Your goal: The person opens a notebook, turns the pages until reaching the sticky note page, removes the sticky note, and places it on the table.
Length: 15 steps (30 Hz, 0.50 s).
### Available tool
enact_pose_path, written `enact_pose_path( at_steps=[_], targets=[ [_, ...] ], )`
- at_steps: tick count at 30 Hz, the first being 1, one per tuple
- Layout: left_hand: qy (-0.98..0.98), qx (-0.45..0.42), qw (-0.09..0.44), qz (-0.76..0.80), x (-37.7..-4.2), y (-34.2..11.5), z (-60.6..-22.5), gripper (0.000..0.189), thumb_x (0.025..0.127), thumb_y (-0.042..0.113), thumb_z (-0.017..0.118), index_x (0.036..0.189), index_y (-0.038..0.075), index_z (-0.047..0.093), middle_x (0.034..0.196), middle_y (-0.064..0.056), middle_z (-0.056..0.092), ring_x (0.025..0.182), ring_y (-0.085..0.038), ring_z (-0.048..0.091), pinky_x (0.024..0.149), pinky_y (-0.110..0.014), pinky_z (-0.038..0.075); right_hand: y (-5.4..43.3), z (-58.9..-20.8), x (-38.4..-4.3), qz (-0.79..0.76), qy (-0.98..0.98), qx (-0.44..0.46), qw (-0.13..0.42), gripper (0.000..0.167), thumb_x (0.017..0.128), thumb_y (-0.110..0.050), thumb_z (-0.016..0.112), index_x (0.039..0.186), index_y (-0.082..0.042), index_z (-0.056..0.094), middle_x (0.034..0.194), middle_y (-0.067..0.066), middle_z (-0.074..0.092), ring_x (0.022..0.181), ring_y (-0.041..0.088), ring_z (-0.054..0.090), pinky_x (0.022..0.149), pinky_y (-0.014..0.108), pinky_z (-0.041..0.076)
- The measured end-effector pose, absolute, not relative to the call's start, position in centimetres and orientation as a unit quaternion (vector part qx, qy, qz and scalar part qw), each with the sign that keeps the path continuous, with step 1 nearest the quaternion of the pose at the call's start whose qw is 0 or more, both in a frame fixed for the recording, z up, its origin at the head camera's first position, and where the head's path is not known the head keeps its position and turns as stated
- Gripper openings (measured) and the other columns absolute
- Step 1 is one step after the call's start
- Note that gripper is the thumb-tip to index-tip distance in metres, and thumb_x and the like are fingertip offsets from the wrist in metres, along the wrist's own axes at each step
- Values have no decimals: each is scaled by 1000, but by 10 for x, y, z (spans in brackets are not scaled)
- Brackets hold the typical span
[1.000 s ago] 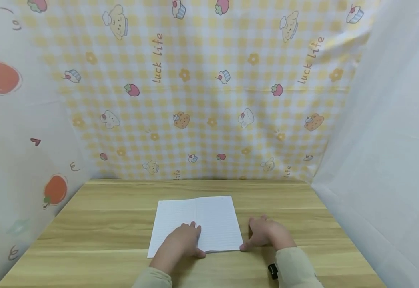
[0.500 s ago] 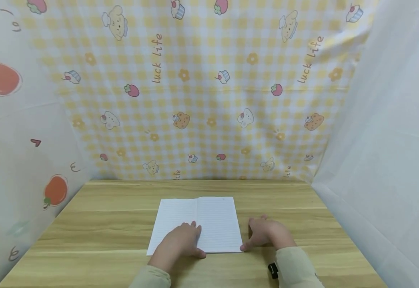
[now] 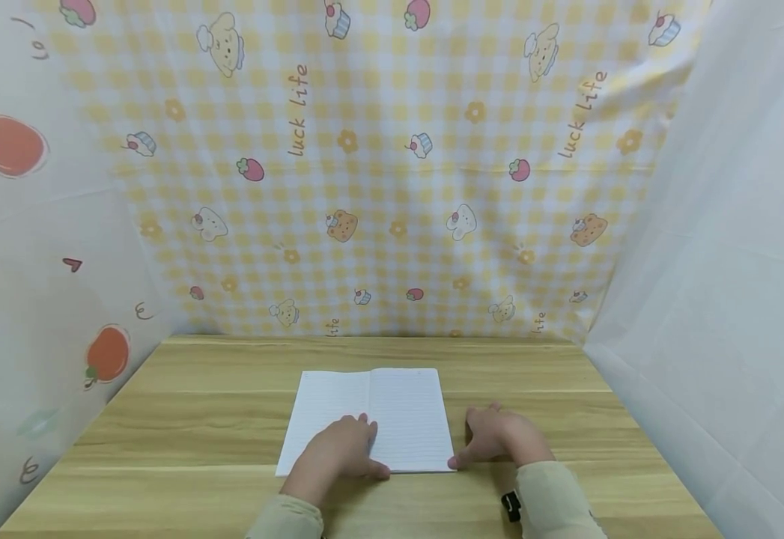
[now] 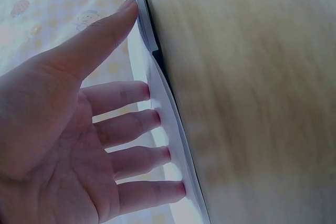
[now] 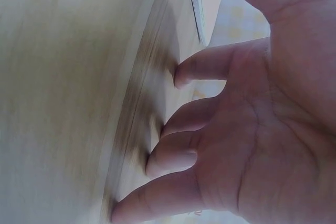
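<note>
An open notebook [image 3: 410,423] with white lined pages lies flat on the wooden table [image 3: 183,419]. My left hand [image 3: 339,449] rests over its lower middle. In the left wrist view the four fingertips of this hand [image 4: 68,145] press on the page near the fold, fingers extended and spread, and the thumb lies at the near edge. My right hand [image 3: 498,438] is at the notebook's right side, its thumb at the near right corner. In the right wrist view that hand's [image 5: 252,124] fingertips rest on the tabletop, beside the notebook [image 5: 209,3].
Behind the table hangs a yellow checked cloth [image 3: 392,254] with cartoon prints. White sheets flank it on the left [image 3: 48,314] and right [image 3: 715,299]. A small black object [image 3: 511,506] shows at the right sleeve [image 3: 556,498].
The notebook has turned slightly, its top edge shifting a little to the right and its left page's near edge now straighter. The left thumb has slid slightly right; the right hand stays put.
</note>
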<state>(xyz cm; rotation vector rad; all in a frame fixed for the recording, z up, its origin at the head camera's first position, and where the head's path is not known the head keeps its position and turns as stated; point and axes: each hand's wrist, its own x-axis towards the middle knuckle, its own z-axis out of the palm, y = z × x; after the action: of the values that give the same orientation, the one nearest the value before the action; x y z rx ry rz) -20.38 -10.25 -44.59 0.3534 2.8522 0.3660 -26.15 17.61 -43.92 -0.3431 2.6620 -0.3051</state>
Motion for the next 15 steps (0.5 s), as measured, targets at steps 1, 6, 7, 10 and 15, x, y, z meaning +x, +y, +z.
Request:
enact_pose_path(
  at_steps=[1, 6, 7, 10, 15],
  targets=[
    [977, 121, 121, 125, -204, -103, -446, 87, 84, 54, 86, 148, 0, 60, 158, -25, 54, 146, -47, 52, 120, -59, 46, 176, -439, -261, -110, 962, -123, 219, 111, 75, -62, 90, 154, 3, 46, 159, 50, 29, 138, 66, 48, 111, 81, 39],
    [977, 122, 121, 128, -202, -102, -444, 86, 85, 52, 86, 148, -1, 60, 157, -26, 54, 145, -48, 52, 120, -59, 45, 176, -439, -260, -113, 961, -121, 221, 111, 75, -62, 90, 154, 3, 47, 159, 50, 29, 139, 68, 46, 111, 83, 37],
    [977, 122, 121, 130, -202, -102, -444, 86, 85, 52, 86, 147, -1, 60, 157, -26, 54, 145, -48, 52, 120, -59, 45, 176, -439, -260, -114, 961, -120, 222, 110, 75, -63, 90, 153, 2, 47, 160, 50, 28, 139, 68, 45, 111, 83, 37],
    [976, 123, 121, 132, -201, -101, -443, 86, 85, 51, 86, 147, -2, 59, 157, -27, 54, 145, -49, 52, 120, -60, 45, 176, -439, -260, -117, 961, -119, 223, 107, 74, -63, 90, 150, 1, 50, 160, 50, 28, 138, 68, 46, 110, 83, 37],
    [978, 121, 115, 128, -200, -101, -444, 86, 85, 52, 86, 147, -1, 60, 156, -27, 55, 144, -48, 53, 119, -59, 46, 175, -440, -262, -114, 962, -120, 219, 101, 74, -62, 90, 145, 0, 54, 159, 50, 30, 137, 67, 48, 108, 83, 40]
  ],
)
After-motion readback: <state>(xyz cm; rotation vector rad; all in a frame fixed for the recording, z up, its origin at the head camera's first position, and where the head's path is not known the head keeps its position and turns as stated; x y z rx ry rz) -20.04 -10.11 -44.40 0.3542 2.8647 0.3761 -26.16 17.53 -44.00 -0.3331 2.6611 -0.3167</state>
